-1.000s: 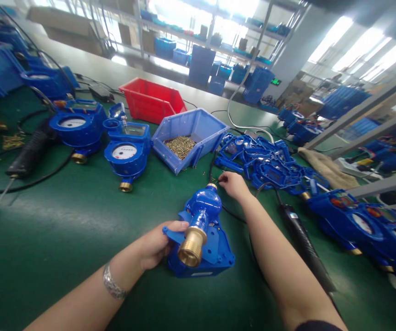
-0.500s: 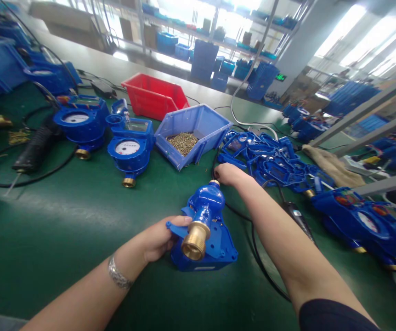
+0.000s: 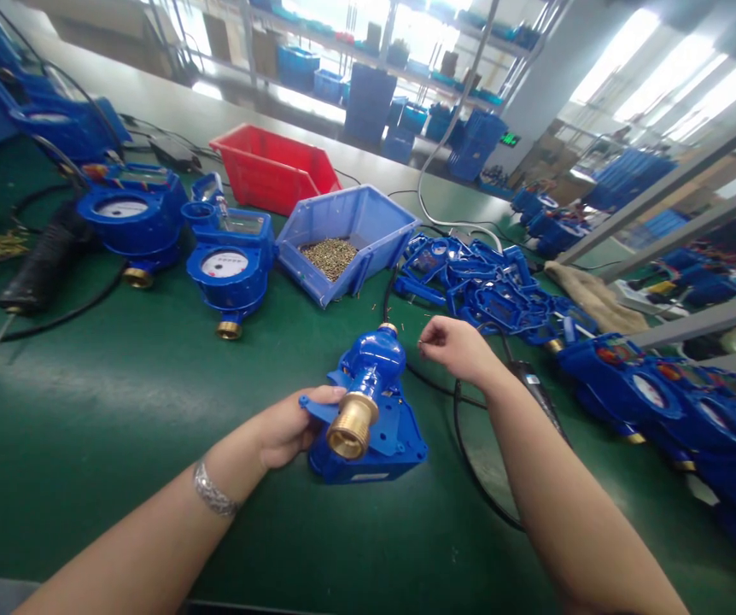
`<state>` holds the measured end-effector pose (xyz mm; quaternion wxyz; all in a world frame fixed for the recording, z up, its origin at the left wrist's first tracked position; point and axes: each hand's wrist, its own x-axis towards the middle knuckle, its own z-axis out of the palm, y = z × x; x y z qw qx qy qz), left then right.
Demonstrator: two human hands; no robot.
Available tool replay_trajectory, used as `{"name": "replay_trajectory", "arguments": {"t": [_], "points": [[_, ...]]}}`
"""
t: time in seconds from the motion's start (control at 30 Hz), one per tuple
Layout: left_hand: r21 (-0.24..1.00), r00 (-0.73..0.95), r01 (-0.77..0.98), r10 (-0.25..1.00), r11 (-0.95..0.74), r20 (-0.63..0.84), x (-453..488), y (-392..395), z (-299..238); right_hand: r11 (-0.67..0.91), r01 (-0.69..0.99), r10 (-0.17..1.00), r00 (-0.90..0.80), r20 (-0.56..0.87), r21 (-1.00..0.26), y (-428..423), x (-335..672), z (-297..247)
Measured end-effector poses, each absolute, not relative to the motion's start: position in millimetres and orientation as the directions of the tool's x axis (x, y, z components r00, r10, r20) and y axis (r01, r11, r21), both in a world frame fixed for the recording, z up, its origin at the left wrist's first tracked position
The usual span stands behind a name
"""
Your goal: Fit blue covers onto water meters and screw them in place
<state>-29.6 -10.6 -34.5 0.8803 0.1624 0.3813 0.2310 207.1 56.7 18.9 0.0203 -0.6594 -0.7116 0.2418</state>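
Note:
A blue water meter [image 3: 377, 354] with brass threaded ends lies face down on the green bench, its brass outlet pointing toward me. Closed around the left edge of its blue housing is my left hand [image 3: 294, 427], thumb on top. My right hand [image 3: 451, 348] hovers to the right of the meter, apart from it. Its thumb and fingers pinch a tiny brass-coloured thing that looks like a screw, mostly hidden. Several loose screws [image 3: 388, 322] are scattered on the bench just beyond the meter.
A light-blue bin [image 3: 381, 226] holds many small screws; behind it stands a red bin [image 3: 278, 171]. Blue frames [image 3: 489, 286] are piled to the right. Other meters [image 3: 224, 273] stand left and right. A power screwdriver [image 3: 534, 389] and its black cable [image 3: 464, 453] lie right, another screwdriver [image 3: 44, 260] left.
My right hand has drawn back from the bench beyond the meter, toward the right, and its pinched fingertips now show. Loose screws are visible there. My left hand still holds the meter.

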Motion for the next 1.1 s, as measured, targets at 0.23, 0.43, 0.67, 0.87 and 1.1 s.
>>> {"name": "replay_trajectory", "arguments": {"t": [0.23, 0.43, 0.67, 0.87, 1.1], "points": [[0.463, 0.597, -0.303, 0.545, 0.833, -0.589, -30.7, -11.3, -30.7, -0.144, 0.734, 0.812, -0.296, -0.503, -0.664, -32.3, 202.0, 52.2], [0.463, 0.576, -0.296, 0.543, 0.835, -0.611, -29.4, -10.5, -25.2, 0.012, 0.814, 0.788, -0.365, -0.496, -0.580, -38.4, 199.1, 57.0], [0.479, 0.544, -0.282, 0.549, 0.831, -0.634, -28.1, -11.2, -21.9, -0.005, 0.802, 0.751, -0.391, -0.532, -0.597, -35.4, 195.5, 56.9], [0.460, 0.573, -0.257, 0.518, 0.850, -0.636, -30.1, -11.5, -25.8, -0.135, 0.756, 0.926, -0.134, -0.353, -0.640, 19.2, 208.0, 27.6], [0.452, 0.628, -0.275, 0.514, 0.849, -0.584, -31.3, -10.9, -31.7, -0.103, 0.865, 0.990, 0.043, -0.133, -0.490, 101.1, 204.6, -29.9]]}}
